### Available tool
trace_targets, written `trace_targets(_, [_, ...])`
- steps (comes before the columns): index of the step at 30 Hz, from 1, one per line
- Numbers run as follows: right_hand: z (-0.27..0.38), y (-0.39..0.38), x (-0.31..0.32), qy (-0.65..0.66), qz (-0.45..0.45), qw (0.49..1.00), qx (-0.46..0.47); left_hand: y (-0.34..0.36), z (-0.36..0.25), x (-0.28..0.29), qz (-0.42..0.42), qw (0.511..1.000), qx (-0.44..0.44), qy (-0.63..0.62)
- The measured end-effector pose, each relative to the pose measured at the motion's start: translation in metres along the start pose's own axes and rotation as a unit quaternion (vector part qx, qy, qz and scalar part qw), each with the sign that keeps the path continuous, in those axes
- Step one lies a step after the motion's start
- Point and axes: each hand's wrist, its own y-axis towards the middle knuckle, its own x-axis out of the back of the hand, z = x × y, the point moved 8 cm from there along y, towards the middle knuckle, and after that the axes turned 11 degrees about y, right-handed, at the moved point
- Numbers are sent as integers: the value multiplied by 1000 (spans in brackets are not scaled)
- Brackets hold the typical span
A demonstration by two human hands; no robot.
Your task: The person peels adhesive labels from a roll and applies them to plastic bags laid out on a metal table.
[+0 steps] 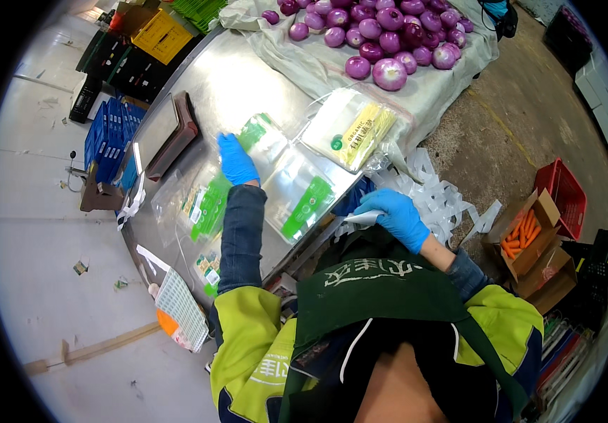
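Observation:
My left hand (237, 161), in a blue glove, is over the steel table (226, 74) with its fingers stretched out; I see nothing held in it. Beside its fingertips lies a clear bag with a green print (256, 132). Below and left of it are more clear and green bags (209, 208), and to its right another clear bag with a green band (307, 208). Near the table's right edge my right hand (399, 217), also gloved in blue, is closed on a flat, white, pointed piece (363, 218) whose kind I cannot make out. A stack of clear bags with a yellow print (360, 134) lies above it.
Peeled purple onions (388, 42) are heaped on a white sheet (290, 53) at the far end. A tablet-like device (159, 134) stands at the table's left. White strips (431, 194) hang or lie by its right edge. Carrots (521, 234) fill a cardboard box at right.

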Motion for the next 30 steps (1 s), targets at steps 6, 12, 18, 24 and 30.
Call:
trace_targets(6, [1,10,22,222,-146,959,-98,-154,-127,-57,396,869,8,-296])
trace_targets(12, [-44,-1,19,196,-71,961,-183,-229,-140,-71,505,790,108,-331])
trace_targets(18, [-27,12,14,111,-91,979,-147,-196,-121,-29,354,875,141,-298])
trace_targets(24, [-33,25,-7,150,-44,979,-130,-177,-135,-1,319,911,45,-258])
trace_targets(30, [-27,31,-16,119,-35,989,-86,-181,-130,11,306,909,47,-279])
